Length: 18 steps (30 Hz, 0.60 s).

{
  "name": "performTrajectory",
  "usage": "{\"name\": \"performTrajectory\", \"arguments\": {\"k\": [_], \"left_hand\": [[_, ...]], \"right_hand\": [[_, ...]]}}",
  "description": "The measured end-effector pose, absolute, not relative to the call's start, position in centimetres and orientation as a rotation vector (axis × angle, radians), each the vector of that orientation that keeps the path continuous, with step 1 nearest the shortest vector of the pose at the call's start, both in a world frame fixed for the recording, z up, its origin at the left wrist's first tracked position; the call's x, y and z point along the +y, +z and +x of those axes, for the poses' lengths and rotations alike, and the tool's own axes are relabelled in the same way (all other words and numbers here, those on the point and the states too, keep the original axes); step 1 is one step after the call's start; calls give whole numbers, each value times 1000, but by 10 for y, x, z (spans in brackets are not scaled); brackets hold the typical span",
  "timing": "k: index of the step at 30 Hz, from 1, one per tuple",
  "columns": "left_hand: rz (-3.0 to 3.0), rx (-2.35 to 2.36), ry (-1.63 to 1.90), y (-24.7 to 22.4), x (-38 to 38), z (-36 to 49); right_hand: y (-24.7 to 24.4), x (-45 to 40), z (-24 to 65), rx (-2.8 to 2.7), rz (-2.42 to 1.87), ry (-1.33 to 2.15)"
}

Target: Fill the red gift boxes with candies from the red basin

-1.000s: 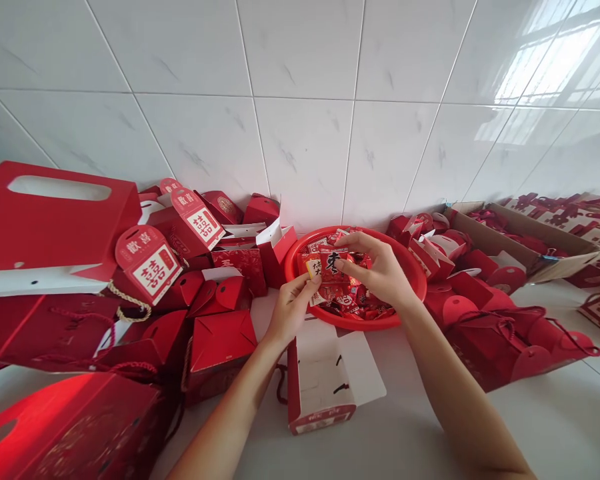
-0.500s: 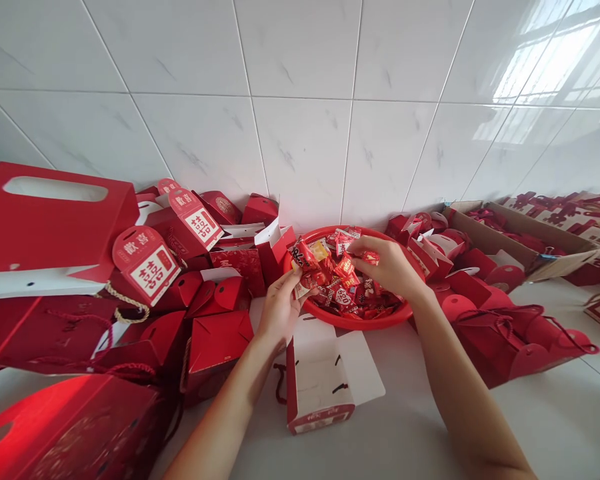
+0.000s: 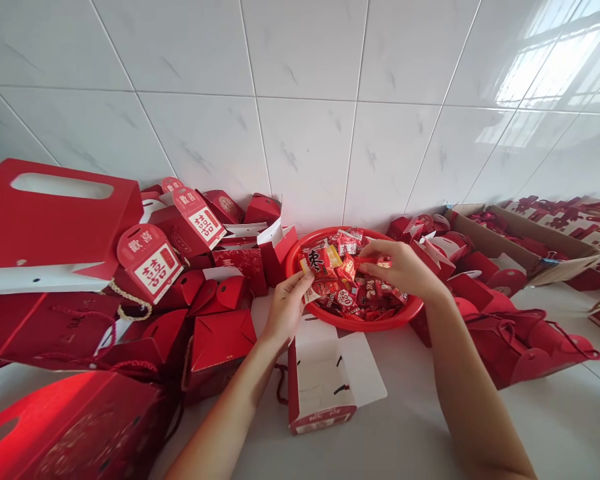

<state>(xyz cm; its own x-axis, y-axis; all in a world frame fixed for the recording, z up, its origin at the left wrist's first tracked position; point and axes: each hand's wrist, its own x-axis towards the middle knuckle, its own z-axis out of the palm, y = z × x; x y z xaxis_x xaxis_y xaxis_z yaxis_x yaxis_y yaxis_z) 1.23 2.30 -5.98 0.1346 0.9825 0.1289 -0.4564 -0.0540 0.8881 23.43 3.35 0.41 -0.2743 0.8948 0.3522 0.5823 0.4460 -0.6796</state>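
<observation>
My left hand (image 3: 286,303) pinches several wrapped candies (image 3: 320,261) over the left side of a red plastic basin (image 3: 375,325). The uppermost one is red with a large dark character. My right hand (image 3: 397,267) reaches into the basin from the right, thumb and fingers closed around a red wrapped candy, partly hidden by the fingers. Loose wrapped candies (image 3: 349,297) fill the basin, mostly red, some with white lettering. In front of the basin, an open gift box (image 3: 323,383) lies with its white inside facing up and a flap out to the right.
Red gift boxes (image 3: 223,340) crowd the left side, some with character labels (image 3: 156,267). More red boxes (image 3: 510,333) with cord handles stand at right. Behind them a cardboard carton (image 3: 510,233) holds red items. A tiled wall (image 3: 300,133) rises behind the white table (image 3: 395,427).
The candies in my left hand have turned, so a red one with a dark character faces up. My right hand has shifted slightly right within the basin. The view has moved a little.
</observation>
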Motion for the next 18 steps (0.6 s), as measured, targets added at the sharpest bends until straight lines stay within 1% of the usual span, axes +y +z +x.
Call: {"name": "performTrajectory", "arguments": {"k": [3, 6, 11, 18], "left_hand": [[1204, 774, 1291, -60, 21, 10], [1434, 851, 1212, -54, 17, 6], [1688, 919, 1013, -31, 4, -10], [2035, 1063, 465, 4, -19, -42]], "right_hand": [[15, 21, 235, -1780, -930, 819], [21, 10, 227, -1816, -785, 952], [27, -2, 216, -2020, -795, 871], [28, -29, 197, -2498, -780, 742]]}}
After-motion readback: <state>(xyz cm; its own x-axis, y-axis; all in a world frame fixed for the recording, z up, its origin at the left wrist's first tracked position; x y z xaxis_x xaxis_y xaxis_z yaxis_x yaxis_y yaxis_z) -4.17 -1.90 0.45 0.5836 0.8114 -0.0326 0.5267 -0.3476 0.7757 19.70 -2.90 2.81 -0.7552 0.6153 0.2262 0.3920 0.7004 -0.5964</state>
